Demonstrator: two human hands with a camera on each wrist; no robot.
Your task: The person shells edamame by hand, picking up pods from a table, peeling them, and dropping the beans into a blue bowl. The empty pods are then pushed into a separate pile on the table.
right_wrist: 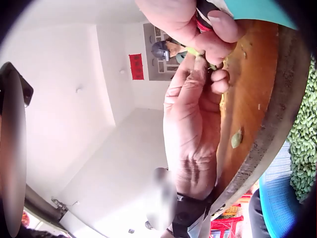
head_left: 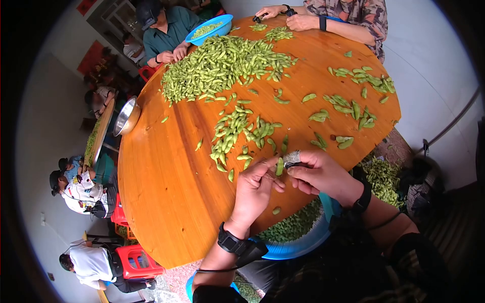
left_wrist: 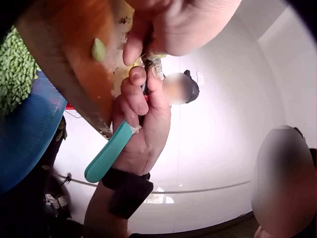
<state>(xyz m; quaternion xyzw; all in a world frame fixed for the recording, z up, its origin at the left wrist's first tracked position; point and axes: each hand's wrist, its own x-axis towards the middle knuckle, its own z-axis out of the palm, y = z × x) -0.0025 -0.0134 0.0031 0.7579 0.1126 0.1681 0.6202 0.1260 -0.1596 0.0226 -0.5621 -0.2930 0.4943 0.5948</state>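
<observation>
My left hand (head_left: 253,189) pinches a green soybean pod (head_left: 279,167) upright between thumb and fingertips, over the front edge of the wooden table (head_left: 172,187). Close against the pod is my right hand (head_left: 326,174), its index finger wrapped in greyish tape (head_left: 292,158). Its fingers curl round a tool whose teal handle (left_wrist: 109,152) sticks out below the palm in the left wrist view; the working end is hidden among the fingers. A loose green bean (head_left: 276,210) lies near the table edge. Below the hands, a blue basket (head_left: 290,251) holds shelled green beans (head_left: 293,225).
A big heap of pods (head_left: 217,65) covers the far side, with a smaller pile (head_left: 232,131) nearer and scattered pods (head_left: 353,108) to the right. A metal bowl (head_left: 126,117) stands at the left edge. Two people sit opposite, near a blue bowl (head_left: 209,30).
</observation>
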